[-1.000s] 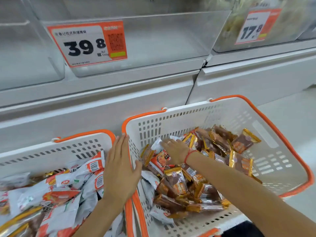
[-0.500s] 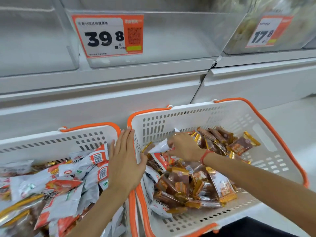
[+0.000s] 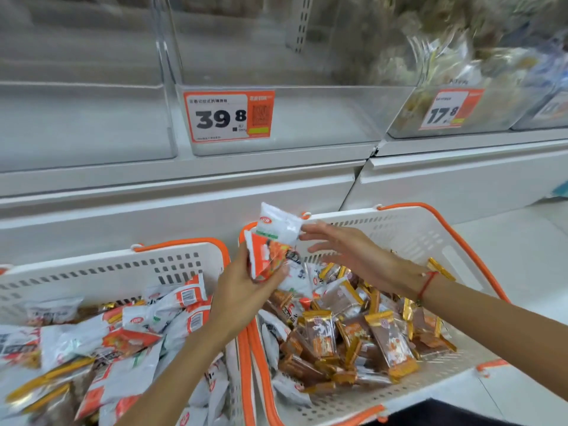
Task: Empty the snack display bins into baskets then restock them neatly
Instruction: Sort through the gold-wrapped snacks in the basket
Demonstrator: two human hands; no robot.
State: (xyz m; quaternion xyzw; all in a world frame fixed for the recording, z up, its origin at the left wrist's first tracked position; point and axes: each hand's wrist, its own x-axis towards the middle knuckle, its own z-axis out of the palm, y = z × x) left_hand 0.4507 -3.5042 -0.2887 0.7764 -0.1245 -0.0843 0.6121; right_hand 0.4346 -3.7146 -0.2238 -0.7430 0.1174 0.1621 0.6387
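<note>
Left hand [image 3: 246, 290] grips an orange-white foil snack packet [image 3: 264, 256]; right hand [image 3: 353, 253], fingers extended, touches a white packet [image 3: 281, 224]. Risk: the unclamped white packet may slip.

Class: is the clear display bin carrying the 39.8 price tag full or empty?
Empty: through the clear bin behind the 39.8 tag, only bare white floor shows, no packets.

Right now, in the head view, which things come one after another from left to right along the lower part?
Left basket → left hand gripping white-orange snack packets → right hand → right basket.
</note>
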